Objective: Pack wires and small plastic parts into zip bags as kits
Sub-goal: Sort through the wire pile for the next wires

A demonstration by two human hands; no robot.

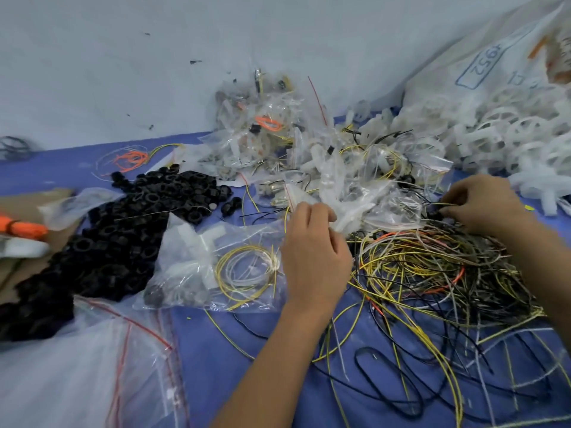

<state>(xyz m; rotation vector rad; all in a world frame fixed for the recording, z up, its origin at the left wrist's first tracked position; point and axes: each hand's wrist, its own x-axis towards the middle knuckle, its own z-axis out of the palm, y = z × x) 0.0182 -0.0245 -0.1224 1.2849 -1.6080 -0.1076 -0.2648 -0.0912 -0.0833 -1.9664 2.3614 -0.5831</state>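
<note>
My left hand (315, 251) grips a clear zip bag (355, 208) with white plastic parts inside, at the table's middle. Further right, my right hand (485, 205) pinches a thin black and yellow wire (438, 206) at the top of a large tangle of yellow, black, white and orange wires (432, 279). A filled kit bag (216, 270) with a yellow and white wire coil and white parts lies just left of my left hand. Behind it spreads a heap of black plastic rings (123, 239).
A pile of filled zip bags (265, 140) is stacked against the white wall. White plastic parts (506, 134) spill from a big sack (494, 69) at the right. Empty red-striped zip bags (92, 366) lie at the front left. Orange wire bundle (24, 228) at left edge.
</note>
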